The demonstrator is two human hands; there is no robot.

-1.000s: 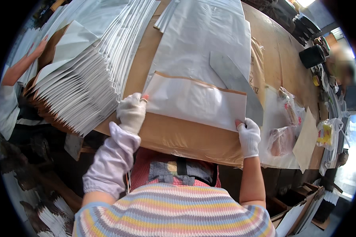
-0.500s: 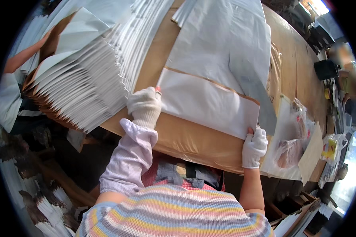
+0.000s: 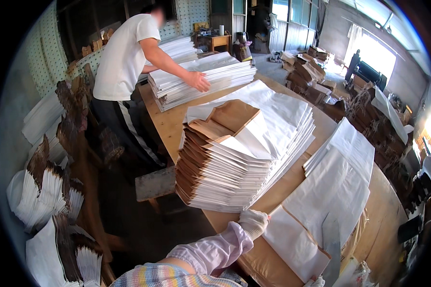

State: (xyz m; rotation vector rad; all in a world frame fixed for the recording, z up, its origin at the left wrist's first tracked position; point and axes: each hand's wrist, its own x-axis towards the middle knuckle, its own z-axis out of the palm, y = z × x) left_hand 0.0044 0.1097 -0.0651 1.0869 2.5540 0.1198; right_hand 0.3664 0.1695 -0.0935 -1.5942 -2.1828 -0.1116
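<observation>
A white paper sack (image 3: 292,241) with a brown-edged fold lies across the near right of the table. My left hand (image 3: 254,224), in a white knit glove, is closed at the sack's left corner, with a fingertip against its edge. At the bottom border my gloved right hand (image 3: 315,282) pinches the sack's near right corner; most of that hand is cut off. A grey strip (image 3: 331,239) runs along the sack's right side; I cannot tell whether it is a part of it. Just beyond my left hand stands a tall stack of white sacks (image 3: 244,165) with brown insides.
A co-worker (image 3: 124,57) in a white shirt reaches over another stack of white sacks (image 3: 210,69) at the table's far end. Bundles of sacks (image 3: 38,191) stand on the left. Brown paper bundles (image 3: 311,71) fill the floor at far right. A bench (image 3: 154,182) sits beside the table.
My view has swung up and left, bringing the co-worker and room into sight. Both hands remain at the same sack's corners; the right is now mostly out of frame.
</observation>
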